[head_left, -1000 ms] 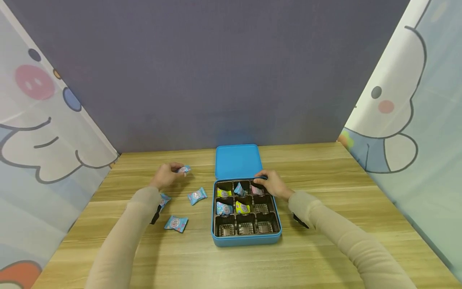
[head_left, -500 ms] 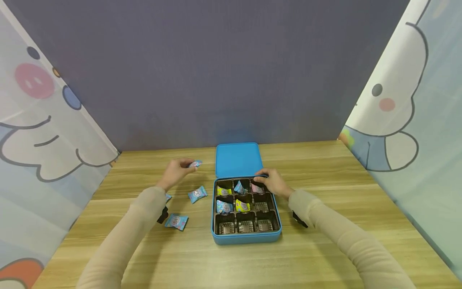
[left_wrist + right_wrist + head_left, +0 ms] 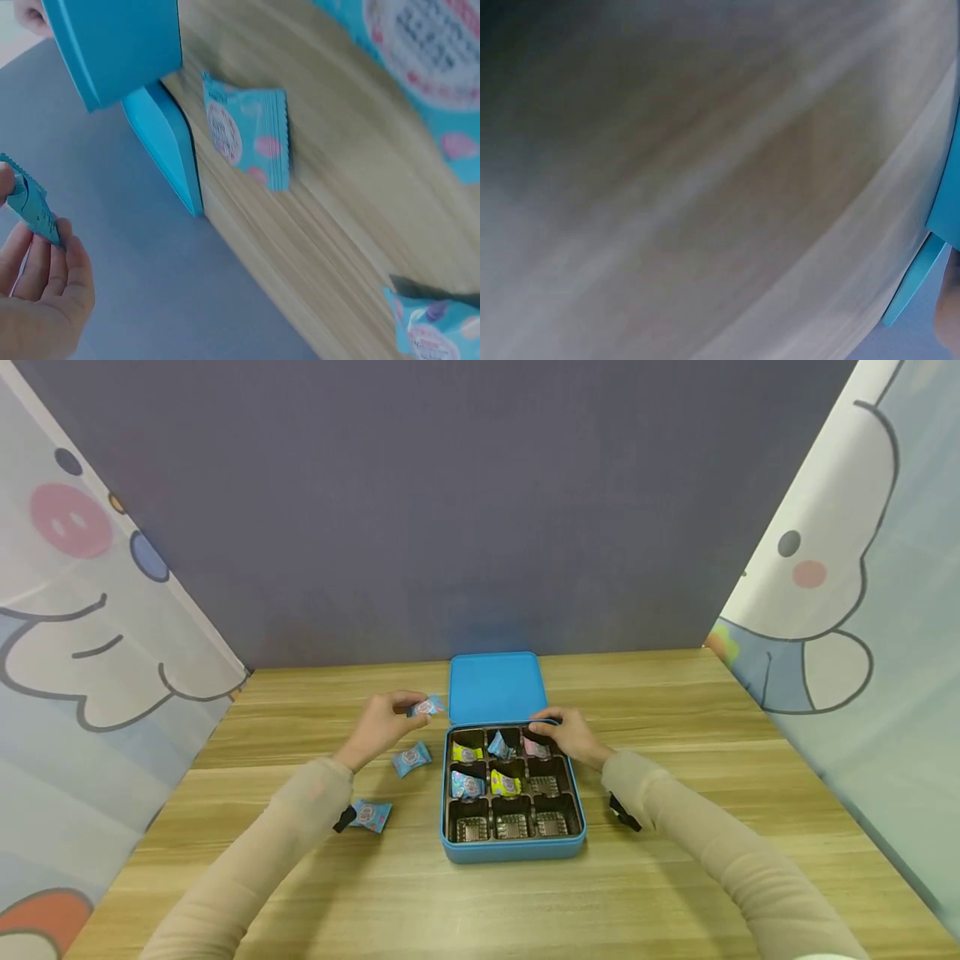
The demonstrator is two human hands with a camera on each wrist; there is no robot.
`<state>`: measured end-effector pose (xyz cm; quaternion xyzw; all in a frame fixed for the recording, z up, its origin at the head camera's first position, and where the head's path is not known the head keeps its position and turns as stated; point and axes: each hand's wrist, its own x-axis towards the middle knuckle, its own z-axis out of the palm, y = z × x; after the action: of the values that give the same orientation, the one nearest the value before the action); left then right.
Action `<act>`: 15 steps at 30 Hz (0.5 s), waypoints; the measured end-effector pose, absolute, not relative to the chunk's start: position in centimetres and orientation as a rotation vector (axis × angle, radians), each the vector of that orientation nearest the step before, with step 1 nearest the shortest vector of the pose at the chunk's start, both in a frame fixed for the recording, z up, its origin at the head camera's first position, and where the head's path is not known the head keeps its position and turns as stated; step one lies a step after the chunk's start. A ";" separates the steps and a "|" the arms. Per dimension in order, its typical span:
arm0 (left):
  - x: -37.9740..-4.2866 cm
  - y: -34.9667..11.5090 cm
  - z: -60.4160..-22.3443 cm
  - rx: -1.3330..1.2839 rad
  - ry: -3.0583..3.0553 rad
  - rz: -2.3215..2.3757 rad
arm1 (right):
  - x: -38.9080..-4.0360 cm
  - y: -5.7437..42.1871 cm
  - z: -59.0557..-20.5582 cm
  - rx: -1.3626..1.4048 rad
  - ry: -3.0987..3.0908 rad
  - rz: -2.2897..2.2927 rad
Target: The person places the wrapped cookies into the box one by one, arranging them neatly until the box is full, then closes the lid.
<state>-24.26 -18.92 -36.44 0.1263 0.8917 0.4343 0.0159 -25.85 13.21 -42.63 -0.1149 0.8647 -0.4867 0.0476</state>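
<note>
In the head view my left hand pinches a blue wrapped candy between thumb and fingers, raised above the table left of the box lid. The left wrist view shows this wrapper at the fingertips. My right hand holds the back right corner of a blue tin box, fingers at the rim. A dark divided tray fills the box. Its back row holds a yellow, a blue and a pink candy. The middle row has a blue and a yellow candy; bare tray bottom shows in the front row.
The box's blue lid lies folded back behind it. Left of the box, one blue candy lies on the wooden table, and another candy is partly covered by the left wrist. A grey panel stands behind.
My left hand has carried the pinched blue candy to the right, toward the box lid. The right hand has stayed at the box's back right corner.
</note>
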 end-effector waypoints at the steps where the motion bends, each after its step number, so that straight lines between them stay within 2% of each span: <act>1: -24.1 -18.8 -36.5 0.410 2.768 1.354 | -25.9 13.2 -42.6 -0.349 2.636 -1.480; 15: -22.1 -16.9 -37.2 0.589 2.709 1.272 | -26.0 13.0 -42.4 -0.441 2.702 -1.418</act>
<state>-22.11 -16.85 -37.24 0.1930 0.8872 0.4166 0.0457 -26.01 13.04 -42.42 -0.1429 0.8760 -0.4598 0.0291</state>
